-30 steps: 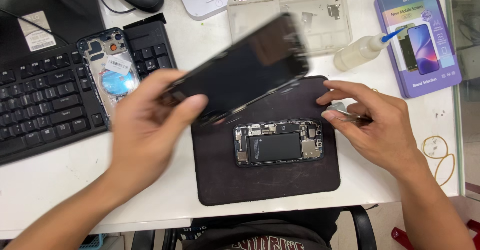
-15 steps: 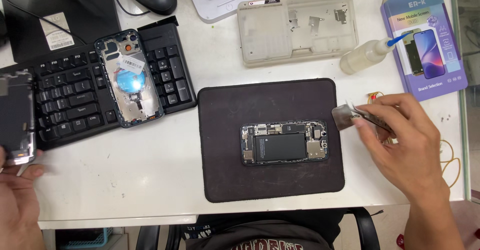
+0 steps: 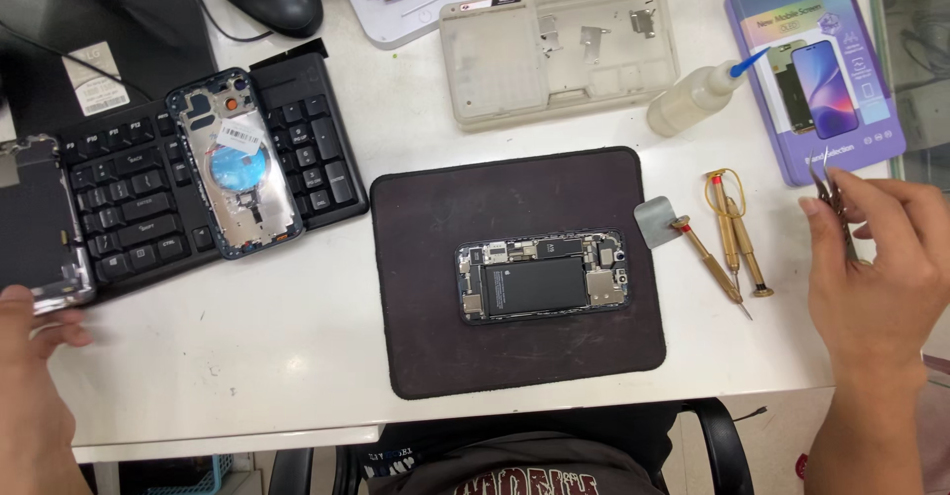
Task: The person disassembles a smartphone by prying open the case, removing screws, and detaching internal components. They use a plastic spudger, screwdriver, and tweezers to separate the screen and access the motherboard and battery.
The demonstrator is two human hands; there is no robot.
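A person's right hand [image 3: 876, 267] pinches a pair of slim tweezers [image 3: 836, 213] between thumb and curled fingers, above the white table's [image 3: 297, 337] right edge, near two brass screwdrivers [image 3: 732, 243]. The left hand [image 3: 30, 327], at the far left, lies loosely open, its fingertips touching the lower end of a detached phone screen [image 3: 40, 223] that rests on a black keyboard [image 3: 148, 198]. An opened phone [image 3: 542, 277], battery exposed, lies untouched on the dark work mat [image 3: 515, 356] between the hands.
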